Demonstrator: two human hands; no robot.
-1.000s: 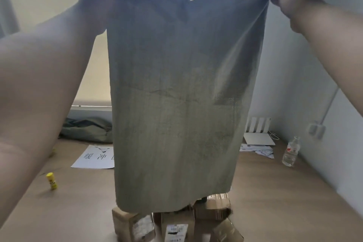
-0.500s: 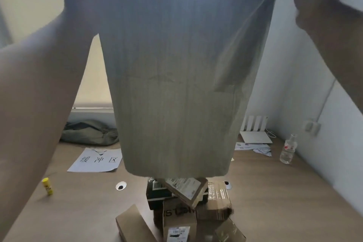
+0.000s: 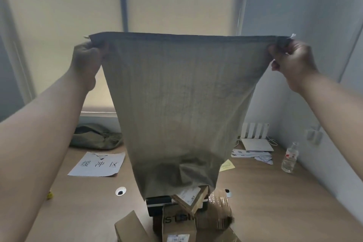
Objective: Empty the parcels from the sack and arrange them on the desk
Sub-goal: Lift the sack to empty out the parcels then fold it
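Observation:
A grey-green woven sack [image 3: 180, 104] hangs upside down in front of me, stretched flat between both hands. My left hand [image 3: 87, 59] grips its upper left corner and my right hand [image 3: 290, 61] grips its upper right corner. Below its open lower edge lies a heap of parcels [image 3: 184, 212] on the wooden desk [image 3: 275, 202]: brown cardboard boxes, a black box [image 3: 157, 205], a tape-wrapped box [image 3: 220, 206] and a tilted box with a label [image 3: 191, 197]. The sack's hem touches the top of the heap and hides part of it.
A white sheet with printed characters [image 3: 98, 164] lies at the left, a second crumpled sack [image 3: 96, 137] behind it. A yellow glue stick [image 3: 50, 195] peeks past my left arm. A white router [image 3: 255, 137], papers [image 3: 253, 155], a yellow note [image 3: 227, 165] and a plastic bottle [image 3: 289, 158] sit at the right.
My hands have come down from the top of the view and moved apart, pulling the sack's upper edge taut. The sack's lower edge has lifted since one second ago, uncovering more parcels.

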